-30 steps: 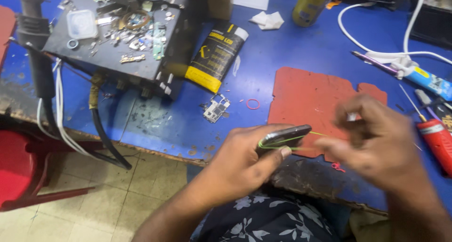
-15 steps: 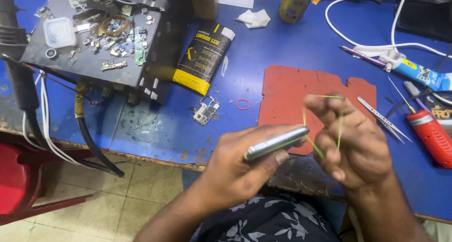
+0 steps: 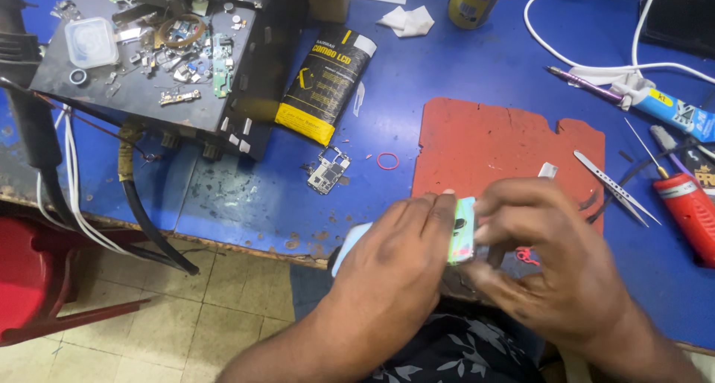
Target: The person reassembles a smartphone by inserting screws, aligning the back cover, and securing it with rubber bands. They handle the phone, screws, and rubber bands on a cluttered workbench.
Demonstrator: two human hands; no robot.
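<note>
My left hand (image 3: 395, 267) grips a slim phone (image 3: 462, 230) with a light green back, held over the front edge of the blue workbench (image 3: 462, 78). My right hand (image 3: 555, 260) closes on the phone's right end, fingers curled around it. Most of the phone is hidden under both hands. Just behind my hands lies a red rubber mat (image 3: 495, 148), and a small red rubber band (image 3: 387, 160) rests on the bench left of it.
A small circuit board (image 3: 328, 172) lies near the mat. A black and yellow packet (image 3: 326, 85) leans by a dark tray of small parts (image 3: 160, 48). Tweezers (image 3: 614, 187), a red tool (image 3: 689, 212), a glue tube (image 3: 663, 104) and white cable sit to the right.
Both hands came together on the phone, and the thin yellow-green band stretched between them earlier is no longer seen. The phone now shows its green back edge.
</note>
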